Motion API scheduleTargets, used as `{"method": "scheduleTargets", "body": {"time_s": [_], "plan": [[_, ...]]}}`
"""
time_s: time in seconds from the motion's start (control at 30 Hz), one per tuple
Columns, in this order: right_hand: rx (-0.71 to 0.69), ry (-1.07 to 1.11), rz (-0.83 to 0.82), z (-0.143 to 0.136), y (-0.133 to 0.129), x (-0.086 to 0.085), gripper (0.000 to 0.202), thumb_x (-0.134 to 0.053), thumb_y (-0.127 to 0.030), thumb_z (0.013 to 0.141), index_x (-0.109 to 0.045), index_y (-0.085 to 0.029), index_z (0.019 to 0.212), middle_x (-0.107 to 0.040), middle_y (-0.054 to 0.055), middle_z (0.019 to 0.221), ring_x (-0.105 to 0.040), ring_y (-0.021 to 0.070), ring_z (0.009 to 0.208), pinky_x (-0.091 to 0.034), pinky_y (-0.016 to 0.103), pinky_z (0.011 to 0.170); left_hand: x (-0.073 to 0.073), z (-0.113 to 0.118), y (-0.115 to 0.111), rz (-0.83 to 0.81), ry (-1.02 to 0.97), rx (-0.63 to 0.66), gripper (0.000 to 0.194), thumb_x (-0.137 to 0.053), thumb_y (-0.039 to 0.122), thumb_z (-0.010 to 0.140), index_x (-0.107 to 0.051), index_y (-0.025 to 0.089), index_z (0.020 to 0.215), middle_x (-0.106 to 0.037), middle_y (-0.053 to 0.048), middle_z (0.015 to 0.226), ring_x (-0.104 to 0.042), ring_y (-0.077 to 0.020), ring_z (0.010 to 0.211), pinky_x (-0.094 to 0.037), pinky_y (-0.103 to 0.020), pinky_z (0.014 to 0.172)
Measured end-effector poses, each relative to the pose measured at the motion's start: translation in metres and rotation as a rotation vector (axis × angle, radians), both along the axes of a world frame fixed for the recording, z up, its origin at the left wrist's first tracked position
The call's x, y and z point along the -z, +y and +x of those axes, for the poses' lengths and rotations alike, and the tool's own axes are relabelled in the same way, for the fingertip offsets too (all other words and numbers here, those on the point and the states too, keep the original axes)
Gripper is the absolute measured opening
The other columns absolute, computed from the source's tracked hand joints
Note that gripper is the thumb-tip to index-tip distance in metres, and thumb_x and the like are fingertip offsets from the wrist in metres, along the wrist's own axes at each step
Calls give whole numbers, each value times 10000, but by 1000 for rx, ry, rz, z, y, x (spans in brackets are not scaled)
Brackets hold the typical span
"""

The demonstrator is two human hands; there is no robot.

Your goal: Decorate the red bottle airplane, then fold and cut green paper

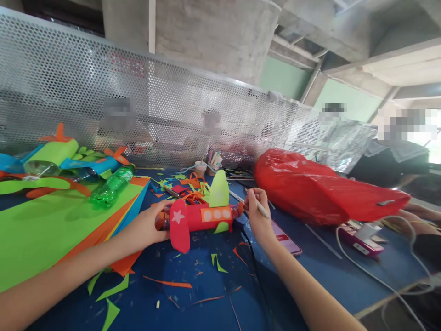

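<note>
Left grip [153, 224] wrapped around the base of a red bottle plane [195, 218], right grip [258, 212] pinching a pale pen-like stick [263, 209] by its orange cap end [237, 210] — the plane lies crosswise between them, just beyond paper scraps [111, 314] strewn on the blue surface [165, 259]. Near the right wrist lies a phone [288, 245]; farther off, a green bottle [112, 186] at left, a bulging red bag [303, 188] at right — then a perforated metal screen [213, 87].

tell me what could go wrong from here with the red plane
The right hand holds a pen-like tool close to the plane's capped end, so a slip might mark or scrape it.
The black cable runs beside that end and could snag.
The phone lies by the right wrist and might get knocked.
</note>
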State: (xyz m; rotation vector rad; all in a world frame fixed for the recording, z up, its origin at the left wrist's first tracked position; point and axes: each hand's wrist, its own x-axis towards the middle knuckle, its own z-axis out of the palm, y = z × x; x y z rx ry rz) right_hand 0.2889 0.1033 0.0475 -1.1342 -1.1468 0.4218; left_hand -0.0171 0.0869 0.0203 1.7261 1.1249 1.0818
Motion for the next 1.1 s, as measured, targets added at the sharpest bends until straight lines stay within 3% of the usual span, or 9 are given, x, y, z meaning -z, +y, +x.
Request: {"method": "scheduleTargets", "body": {"time_s": [0.2, 0.4, 0.53, 0.63, 0.73, 0.8, 0.87, 1.03, 1.1], "plan": [[83, -50, -55, 2, -1, 1, 477, -572, -684, 804, -498, -244, 971, -542, -30, 771, -568, 178, 736, -418, 279, 602, -9, -2, 3, -203, -388, -64, 517, -926, 317, 552, -685, 238, 1002, -699, -6, 835, -656, -223, 774, -492, -313, 710], [60, -49, -40, -1, 0, -1, 430, -574, -653, 824, -492, -249, 946, -557, -41, 732, -569, 169, 701, -428, 283, 625, -23, -2, -2, -299, -606, -152, 413, -860, 491, 657, -618, 214, 846, -510, 80, 638, -386, -76, 504, -405, -213, 542], [-101, -61, -39, -7, -4, -1, 386, -528, -636, 876, -475, -257, 927, -599, -51, 609, -586, 174, 579, -472, 303, 615, -20, 1, 2, -329, -713, -148, 435, -864, 499, 640, -538, 218, 704, -376, 115, 525, -293, -70, 465, -382, -209, 503], [-373, -331, -24, -22, -18, 1, 318, -487, -547, 949, -505, -245, 853, -665, -5, 674, -639, 175, 636, -513, 307, 672, -16, 5, 0, -337, -755, -162, 431, -860, 502, 653, -553, 214, 742, -451, 101, 580, -306, -59, 464, -393, -211, 515], [-641, -757, 54, -46, -39, 7, 150, -566, -363, 947, -535, -224, 994, -723, 67, 1010, -688, 177, 861, -535, 307, 809, -16, 10, -7, -341, -761, -165, 413, -852, 498, 678, -587, 208, 804, -502, 95, 633, -298, -47, 458, -387, -212, 524], [-765, -911, 57, -62, -49, 13, 217, -638, -295, 911, -498, -221, 1058, -664, 131, 1283, -665, 218, 1115, -513, 356, 961, -17, 14, -12, -348, -752, -159, 400, -848, 489, 692, -593, 206, 813, -506, 96, 635, -308, -45, 457, -375, -215, 527], [-786, -1060, 58, -75, -53, 20, 254, -676, -254, 885, -490, -224, 1055, -630, 152, 1351, -567, 278, 1301, -395, 476, 1120, -18, 17, -16, -360, -739, -163, 398, -852, 478, 695, -593, 208, 832, -514, 100, 639, -327, -44, 457, -370, -220, 538], [-745, -1199, 42, -88, -48, 27, 212, -636, -307, 933, -494, -228, 1070, -714, 76, 1031, -690, 241, 1050, -363, 517, 1139, -16, 20, -18, -366, -719, -170, 454, -859, 500, 680, -612, 214, 930, -533, 108, 655, -344, -49, 471, -363, -220, 555], [-703, -1191, 86, -89, -48, 25, 210, -640, -321, 934, -496, -226, 1052, -712, 82, 1016, -683, 252, 1072, -374, 505, 1131, -15, 20, -17, -366, -716, -166, 490, -865, 522, 664, -611, 215, 950, -555, 101, 683, -360, -53, 485, -366, -218, 554]]}}
